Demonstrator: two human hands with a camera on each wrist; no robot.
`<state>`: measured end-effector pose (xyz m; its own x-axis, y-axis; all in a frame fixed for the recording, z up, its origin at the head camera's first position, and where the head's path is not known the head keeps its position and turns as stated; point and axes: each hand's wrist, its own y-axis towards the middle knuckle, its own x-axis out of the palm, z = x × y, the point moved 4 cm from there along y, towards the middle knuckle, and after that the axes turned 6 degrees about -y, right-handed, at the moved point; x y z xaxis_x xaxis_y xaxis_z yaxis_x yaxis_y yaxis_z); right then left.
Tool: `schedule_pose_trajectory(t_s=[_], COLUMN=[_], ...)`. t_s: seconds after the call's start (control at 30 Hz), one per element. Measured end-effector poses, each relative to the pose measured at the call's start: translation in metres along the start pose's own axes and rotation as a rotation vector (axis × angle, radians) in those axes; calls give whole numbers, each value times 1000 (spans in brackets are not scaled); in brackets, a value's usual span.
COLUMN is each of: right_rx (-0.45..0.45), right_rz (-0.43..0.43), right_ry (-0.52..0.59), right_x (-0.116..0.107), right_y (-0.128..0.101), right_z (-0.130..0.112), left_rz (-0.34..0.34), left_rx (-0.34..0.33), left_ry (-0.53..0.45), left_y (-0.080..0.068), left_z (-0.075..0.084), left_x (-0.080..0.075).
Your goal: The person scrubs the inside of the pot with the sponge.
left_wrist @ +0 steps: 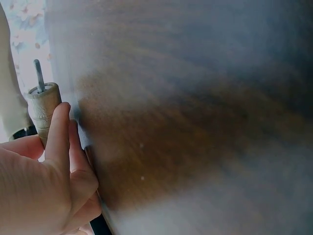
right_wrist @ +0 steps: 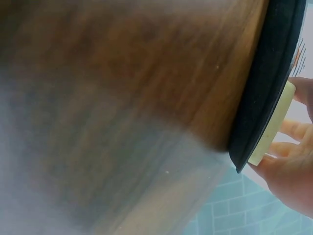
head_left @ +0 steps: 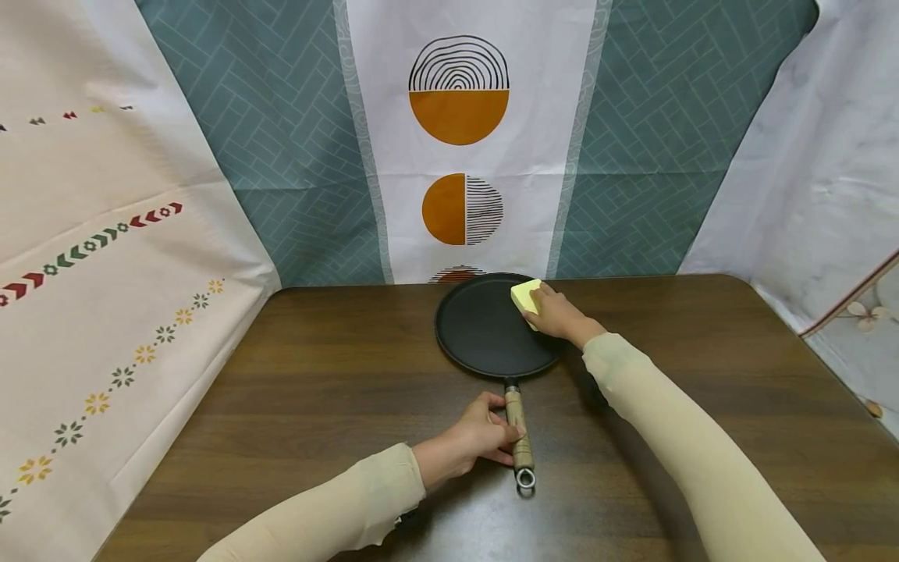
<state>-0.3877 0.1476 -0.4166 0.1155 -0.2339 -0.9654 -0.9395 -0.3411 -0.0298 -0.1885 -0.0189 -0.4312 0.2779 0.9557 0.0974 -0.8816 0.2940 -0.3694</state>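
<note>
A flat round black pan lies on the wooden table, its wooden handle pointing toward me and ending in a metal ring. My left hand grips that handle from the left, thumb across the top; the left wrist view shows the handle's end beyond the fingers. At the pan's right side my right hand holds a pale yellow sponge against the cooking surface. In the right wrist view the sponge lies flat on the pan, with fingertips and thumb at its edges.
The brown wooden table extends to both sides of the pan. Behind its far edge hangs a teal and white patterned cloth. A cream printed cloth borders the left, and a white cloth the right.
</note>
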Motion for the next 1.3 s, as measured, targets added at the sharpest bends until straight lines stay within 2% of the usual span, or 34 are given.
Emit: schedule_pose_trajectory(t_s=[0.7, 1.0, 1.3], right_rx=[-29, -48, -42], right_rz=[15, 11, 39], right_ry=[15, 14, 15], right_x=[0, 1, 2], right_y=[-20, -31, -42], right_z=[2, -4, -21], left_rz=[2, 0, 1], left_rx=[-5, -17, -12], left_ry=[4, 10, 6], left_y=[3, 2, 2], left_z=[-1, -1, 0], left_x=[0, 0, 0])
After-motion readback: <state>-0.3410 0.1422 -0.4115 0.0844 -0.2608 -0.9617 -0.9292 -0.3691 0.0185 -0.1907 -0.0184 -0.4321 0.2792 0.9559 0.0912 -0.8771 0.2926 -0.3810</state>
